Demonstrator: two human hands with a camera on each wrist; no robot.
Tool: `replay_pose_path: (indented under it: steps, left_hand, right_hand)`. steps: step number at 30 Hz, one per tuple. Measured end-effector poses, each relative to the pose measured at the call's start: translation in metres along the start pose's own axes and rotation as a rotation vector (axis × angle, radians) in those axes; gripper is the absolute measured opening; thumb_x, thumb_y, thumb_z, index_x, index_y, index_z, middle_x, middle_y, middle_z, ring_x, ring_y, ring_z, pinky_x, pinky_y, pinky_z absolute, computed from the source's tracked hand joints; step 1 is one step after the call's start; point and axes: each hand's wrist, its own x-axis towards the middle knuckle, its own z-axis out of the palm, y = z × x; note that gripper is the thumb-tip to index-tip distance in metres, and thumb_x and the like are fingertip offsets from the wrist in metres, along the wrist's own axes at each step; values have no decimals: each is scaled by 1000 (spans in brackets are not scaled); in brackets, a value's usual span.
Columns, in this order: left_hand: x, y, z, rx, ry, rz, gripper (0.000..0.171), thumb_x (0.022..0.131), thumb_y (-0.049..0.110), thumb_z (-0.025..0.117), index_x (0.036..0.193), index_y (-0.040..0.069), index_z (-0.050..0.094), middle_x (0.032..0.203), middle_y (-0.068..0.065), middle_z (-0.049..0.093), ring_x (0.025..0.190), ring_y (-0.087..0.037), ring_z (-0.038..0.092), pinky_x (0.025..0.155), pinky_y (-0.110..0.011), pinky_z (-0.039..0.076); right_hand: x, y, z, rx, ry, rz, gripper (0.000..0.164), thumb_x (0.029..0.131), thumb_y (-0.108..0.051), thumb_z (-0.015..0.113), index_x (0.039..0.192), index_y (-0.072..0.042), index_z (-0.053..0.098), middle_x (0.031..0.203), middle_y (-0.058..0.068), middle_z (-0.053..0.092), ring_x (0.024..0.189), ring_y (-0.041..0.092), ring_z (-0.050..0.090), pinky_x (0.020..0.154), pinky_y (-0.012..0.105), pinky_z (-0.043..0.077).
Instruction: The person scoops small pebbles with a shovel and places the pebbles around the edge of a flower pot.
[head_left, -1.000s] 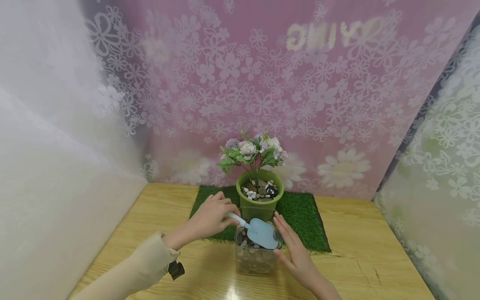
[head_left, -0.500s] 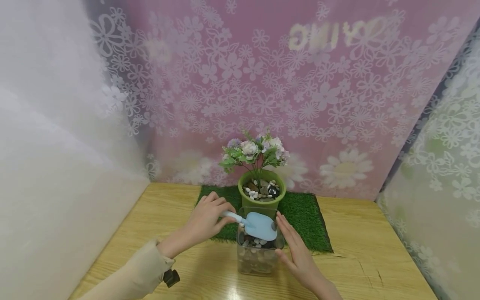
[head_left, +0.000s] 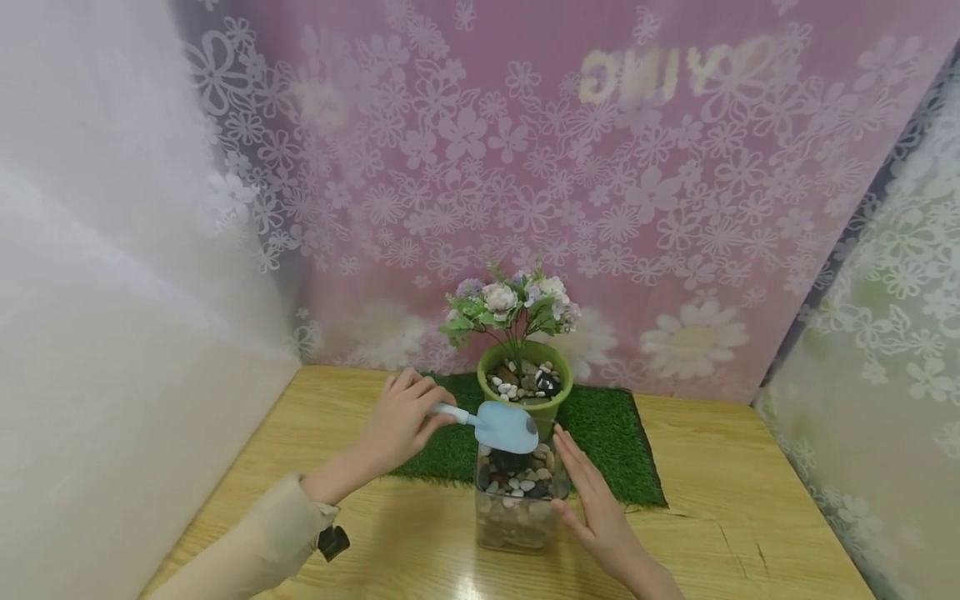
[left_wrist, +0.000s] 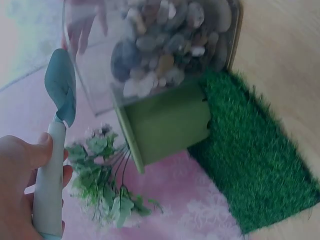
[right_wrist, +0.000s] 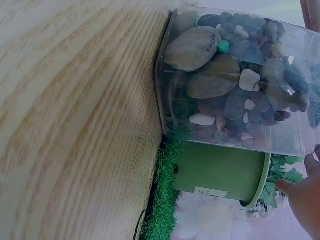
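My left hand [head_left: 399,421] grips the pale handle of a small light-blue shovel [head_left: 497,427], and a dark pebble [head_left: 532,425] sits near the tip of its blade. The blade is above the far part of a clear plastic container [head_left: 517,529] holding mixed pebbles [head_left: 528,483]. In the left wrist view, fingers and thumb wrap round the shovel handle [left_wrist: 49,180]. My right hand [head_left: 603,517] rests against the container's right side with its fingers extended. Larger flat stones [right_wrist: 192,49] show through the container wall in the right wrist view.
Right behind the container stands a green flowerpot [left_wrist: 167,127] with artificial flowers [head_left: 498,297] and stones in it. A mat of artificial grass [head_left: 607,450] lies under the pot on the wooden table [head_left: 720,483]. Flower-patterned curtains [head_left: 450,167] hang at the back and sides.
My left hand has lifted the shovel with the dark pebble out of the container and drawn it left and toward the pot. The right hand stays at the container's side.
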Motion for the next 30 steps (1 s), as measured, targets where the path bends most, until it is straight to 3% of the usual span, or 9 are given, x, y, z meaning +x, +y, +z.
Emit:
replay_pose_path:
  steps: [4,8,10,16,21,25,30]
  left_hand:
    - [14,-14,1,56,25,-24,20,89,32,76,101,16,74,94,0,69,93,-26,55,80,-42,42]
    - [28,-30,4,98,26,-36,22,90,32,77,102,14,75,96,-4,70,93,-28,56,80,-45,44]
    - [33,-37,8,111,16,-36,21,91,31,77,104,14,75,97,-4,69,92,-28,55,81,-45,43]
    - [50,-48,14,133,-35,-23,16,93,30,75,103,17,76,98,-2,69,88,-24,49,80,-41,38]
    - [63,-49,14,232,-51,47,21,88,32,81,102,17,76,96,-2,68,90,-24,48,85,-41,39]
    - [70,-48,12,325,-34,109,30,80,31,88,104,17,76,95,-2,67,89,-24,46,80,-40,38]
    - [73,-48,9,375,15,130,23,82,30,86,99,18,76,92,-2,65,86,-23,44,78,-38,36]
  right_hand:
    - [-1,1,-1,-9,-3,14,85,90,-6,69,162,-9,24,167,13,23,153,16,21,118,20,12]
    - [-1,0,-2,-21,-21,43,85,91,-7,69,162,-11,23,168,10,21,153,16,20,117,49,29]
    - [-1,-1,-2,-24,-28,49,85,92,-7,69,162,-11,22,168,10,21,154,16,20,113,55,32]
    - [-1,1,0,-9,-15,31,85,91,-7,69,163,-12,22,168,8,20,154,17,20,118,24,12]
    - [-2,2,2,-10,-4,21,85,91,-7,68,162,-12,23,168,8,21,154,18,20,117,22,10]
    - [-2,1,2,-15,0,16,84,91,-7,69,162,-10,24,167,10,23,154,17,20,117,22,10]
    - [-1,0,1,-12,-2,19,84,91,-7,68,162,-10,24,167,10,22,154,17,20,117,21,9]
